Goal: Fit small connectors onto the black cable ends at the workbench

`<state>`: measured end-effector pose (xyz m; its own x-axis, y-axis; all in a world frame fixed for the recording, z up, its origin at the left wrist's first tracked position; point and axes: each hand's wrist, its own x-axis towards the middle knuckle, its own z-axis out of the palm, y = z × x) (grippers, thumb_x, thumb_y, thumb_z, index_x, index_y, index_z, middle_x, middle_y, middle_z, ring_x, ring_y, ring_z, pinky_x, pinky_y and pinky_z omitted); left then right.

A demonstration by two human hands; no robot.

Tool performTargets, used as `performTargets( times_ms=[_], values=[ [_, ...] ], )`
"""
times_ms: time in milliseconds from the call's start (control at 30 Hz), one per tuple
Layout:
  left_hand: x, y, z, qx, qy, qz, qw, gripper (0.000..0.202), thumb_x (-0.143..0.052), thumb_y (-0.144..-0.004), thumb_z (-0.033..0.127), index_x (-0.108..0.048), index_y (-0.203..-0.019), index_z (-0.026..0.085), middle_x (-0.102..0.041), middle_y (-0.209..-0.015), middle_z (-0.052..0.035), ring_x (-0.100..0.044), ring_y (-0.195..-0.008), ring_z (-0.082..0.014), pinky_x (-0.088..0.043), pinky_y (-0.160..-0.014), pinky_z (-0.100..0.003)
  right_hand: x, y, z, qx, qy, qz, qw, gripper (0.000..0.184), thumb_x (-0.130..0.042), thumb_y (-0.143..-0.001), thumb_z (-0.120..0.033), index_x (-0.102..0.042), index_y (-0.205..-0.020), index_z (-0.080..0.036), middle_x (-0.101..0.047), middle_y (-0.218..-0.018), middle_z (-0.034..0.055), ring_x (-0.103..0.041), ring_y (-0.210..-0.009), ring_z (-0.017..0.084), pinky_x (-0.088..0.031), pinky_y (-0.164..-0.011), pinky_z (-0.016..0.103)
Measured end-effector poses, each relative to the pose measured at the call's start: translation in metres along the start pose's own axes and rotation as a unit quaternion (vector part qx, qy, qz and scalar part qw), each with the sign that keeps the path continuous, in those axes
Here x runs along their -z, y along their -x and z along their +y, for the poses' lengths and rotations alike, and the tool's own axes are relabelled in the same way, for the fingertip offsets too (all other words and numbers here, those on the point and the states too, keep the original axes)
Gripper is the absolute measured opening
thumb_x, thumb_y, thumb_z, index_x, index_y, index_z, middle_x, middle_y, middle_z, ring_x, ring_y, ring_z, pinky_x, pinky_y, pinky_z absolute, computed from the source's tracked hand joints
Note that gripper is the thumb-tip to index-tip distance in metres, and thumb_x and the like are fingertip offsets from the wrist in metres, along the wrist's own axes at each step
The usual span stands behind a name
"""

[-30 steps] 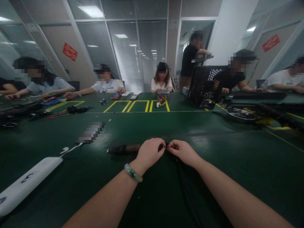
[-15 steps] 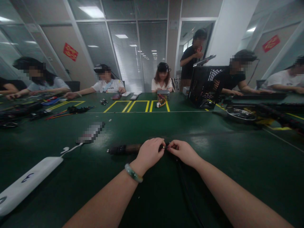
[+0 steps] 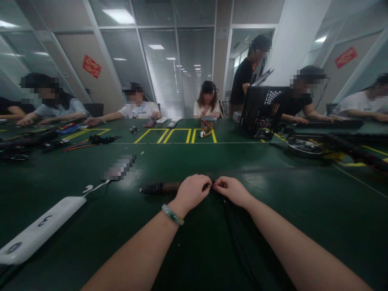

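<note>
A dark rod-shaped tool (image 3: pixel 160 188) lies on the green table (image 3: pixel 297 210), its free end pointing left. My left hand (image 3: pixel 190 192), with a green bangle on the wrist, is closed around the tool's right end. Facing it, my right hand (image 3: pixel 232 190) pinches a small dark part at that same end, where a black cable (image 3: pixel 235 238) runs toward me between my forearms. The fingertips of both hands almost touch, and what sits between them is too small to make out.
A white power strip (image 3: pixel 39 230) lies at the near left, a blurred flat object (image 3: pixel 119 167) behind it. Several people sit around the table with cables and parts. A black computer case (image 3: pixel 262 111) and a round part (image 3: pixel 304 146) stand at the right. Yellow lines mark the far table.
My hands stay together at the tool's end with hardly any motion. The view has shifted slightly. The standing person at the back has moved right with a flat board.
</note>
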<state>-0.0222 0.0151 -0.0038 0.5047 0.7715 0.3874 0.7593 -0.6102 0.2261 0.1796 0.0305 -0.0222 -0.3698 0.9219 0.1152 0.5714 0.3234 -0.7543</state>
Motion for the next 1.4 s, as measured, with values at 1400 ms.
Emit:
performTargets(
  times_ms=[1400],
  values=[
    [0.008,0.050,0.040,-0.035,-0.038,0.023,0.998,0.016,-0.055,-0.085,0.018,-0.061,-0.099,0.023,-0.062,-0.114,-0.0041,-0.056,-0.104,-0.0194,-0.042,-0.094,-0.036,-0.029,0.059,-0.016,-0.020,0.050,0.119,0.991,0.014,-0.065,-0.078,-0.033,-0.070,-0.082,-0.021,-0.068,-0.078,-0.0002,-0.059,-0.068,0.013,-0.041,-0.061,0.022]
  ],
)
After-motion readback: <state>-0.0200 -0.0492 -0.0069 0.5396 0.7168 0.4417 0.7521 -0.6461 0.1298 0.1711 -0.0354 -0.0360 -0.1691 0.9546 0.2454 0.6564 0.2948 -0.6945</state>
